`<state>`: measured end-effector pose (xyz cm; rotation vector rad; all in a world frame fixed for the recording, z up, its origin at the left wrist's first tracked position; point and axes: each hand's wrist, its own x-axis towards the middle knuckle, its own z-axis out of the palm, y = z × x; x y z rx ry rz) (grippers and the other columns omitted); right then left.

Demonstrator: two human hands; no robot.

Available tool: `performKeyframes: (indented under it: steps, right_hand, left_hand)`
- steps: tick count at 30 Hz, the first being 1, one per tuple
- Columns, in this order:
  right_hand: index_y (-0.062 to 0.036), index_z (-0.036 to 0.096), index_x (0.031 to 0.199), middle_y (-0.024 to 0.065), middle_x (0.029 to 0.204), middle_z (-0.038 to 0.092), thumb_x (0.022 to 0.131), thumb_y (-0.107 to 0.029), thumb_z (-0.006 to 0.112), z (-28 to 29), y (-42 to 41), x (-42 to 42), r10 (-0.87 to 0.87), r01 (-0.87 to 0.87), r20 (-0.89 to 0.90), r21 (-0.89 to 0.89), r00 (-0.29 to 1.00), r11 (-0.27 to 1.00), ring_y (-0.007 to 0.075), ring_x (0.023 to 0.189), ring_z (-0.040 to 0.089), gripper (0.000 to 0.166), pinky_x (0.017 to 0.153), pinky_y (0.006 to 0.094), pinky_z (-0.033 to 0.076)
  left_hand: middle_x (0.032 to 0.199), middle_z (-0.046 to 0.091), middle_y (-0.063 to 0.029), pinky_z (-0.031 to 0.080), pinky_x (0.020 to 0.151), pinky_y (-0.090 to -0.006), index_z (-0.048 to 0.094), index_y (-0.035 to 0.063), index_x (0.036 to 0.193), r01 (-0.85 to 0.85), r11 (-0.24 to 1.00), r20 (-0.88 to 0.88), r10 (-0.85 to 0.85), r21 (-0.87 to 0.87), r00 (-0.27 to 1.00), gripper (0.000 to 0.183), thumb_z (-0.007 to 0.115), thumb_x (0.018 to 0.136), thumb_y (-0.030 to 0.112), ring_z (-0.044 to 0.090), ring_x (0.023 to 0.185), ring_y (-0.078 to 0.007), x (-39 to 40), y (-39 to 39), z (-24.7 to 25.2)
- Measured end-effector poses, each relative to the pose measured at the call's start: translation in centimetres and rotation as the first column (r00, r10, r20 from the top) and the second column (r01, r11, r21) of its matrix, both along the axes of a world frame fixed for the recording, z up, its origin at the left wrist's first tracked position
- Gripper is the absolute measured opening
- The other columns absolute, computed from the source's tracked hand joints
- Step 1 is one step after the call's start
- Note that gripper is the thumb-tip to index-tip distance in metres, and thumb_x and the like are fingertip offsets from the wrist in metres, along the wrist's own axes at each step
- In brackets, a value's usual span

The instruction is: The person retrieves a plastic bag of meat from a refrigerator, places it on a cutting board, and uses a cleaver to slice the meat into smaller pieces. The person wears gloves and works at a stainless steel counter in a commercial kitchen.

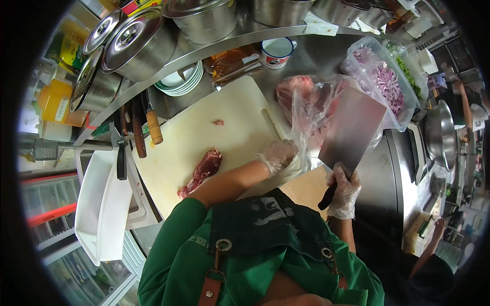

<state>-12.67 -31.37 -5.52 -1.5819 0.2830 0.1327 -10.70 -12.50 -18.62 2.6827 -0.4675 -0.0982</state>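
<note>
My right hand (343, 191), in a clear plastic glove, grips the dark handle of a cleaver (353, 126). Its broad blade points up and covers part of a clear plastic bag of raw meat (302, 90). Also gloved, my left hand (281, 156) reaches across to the right side of the white cutting board (237, 103) and clutches the gathered plastic of that bag. A strip of raw red meat (204, 170) lies on the board beyond my left forearm, which hides its near end. Farther up sits a small meat scrap (218, 122).
Behind the board stand stacked plates (180, 82) and an enamel mug (276, 52). A plastic tub of sliced red onion (388, 82) is at back right. Knife handles (154, 126) jut over the board's left edge, near a white bin (95, 206). Lidded steel pots (134, 42) line the shelf.
</note>
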Motion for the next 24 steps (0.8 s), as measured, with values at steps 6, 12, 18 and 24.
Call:
performKeyframes:
  steps: [6,12,18,24]
  right_hand:
    - [0.0013,0.06,0.09,0.0033,0.063,0.054,0.089,-0.01,0.06,1.0,1.7,0.3,0.085,-0.085,-0.007,0.004,0.996,0.996,0.0105,0.055,0.048,0.011,0.054,0.0246,0.039]
    - [0.0013,0.062,0.09,0.0018,0.067,0.058,0.087,-0.009,0.064,-0.9,2.9,-0.4,0.29,-0.294,-0.077,-0.049,0.954,0.955,0.0076,0.054,0.049,0.011,0.052,0.0228,0.041]
    - [0.0,0.06,0.084,0.0032,0.065,0.057,0.084,-0.015,0.066,-0.8,6.6,-0.8,0.556,-0.565,-0.124,-0.294,0.822,0.77,0.0099,0.054,0.052,0.016,0.05,0.0272,0.044]
    - [-0.0032,0.059,0.08,0.0148,0.069,0.061,0.085,-0.016,0.06,-1.5,8.4,-0.9,0.935,-0.493,0.045,-0.841,0.351,0.225,0.0287,0.06,0.06,0.014,0.054,0.0386,0.048]
  left_hand:
    - [0.089,0.06,-0.0122,0.05,0.068,-0.0412,0.058,0.0093,0.095,-0.202,0.916,-0.078,0.186,-0.346,0.979,0.016,0.05,0.081,0.012,0.061,0.084,-0.0313,-4.7,3.1,0.9]
    - [0.102,0.06,-0.0105,0.05,0.076,-0.0408,0.058,0.0082,0.103,-0.538,0.84,0.019,0.538,0.067,0.843,0.02,0.054,0.084,0.014,0.058,0.097,-0.0291,-7.9,12.0,6.6]
    - [0.108,0.058,-0.0119,0.045,0.089,-0.0417,0.06,0.0059,0.104,-0.675,0.729,0.296,0.624,0.112,0.723,0.025,0.052,0.082,0.014,0.053,0.106,-0.0306,-7.6,16.3,1.8]
    - [0.107,0.06,-0.0196,0.043,0.092,-0.0409,0.06,0.0004,0.101,-0.797,0.599,-0.188,0.794,0.078,0.578,0.024,0.053,0.083,0.015,0.052,0.109,-0.0359,-14.5,17.6,7.9]
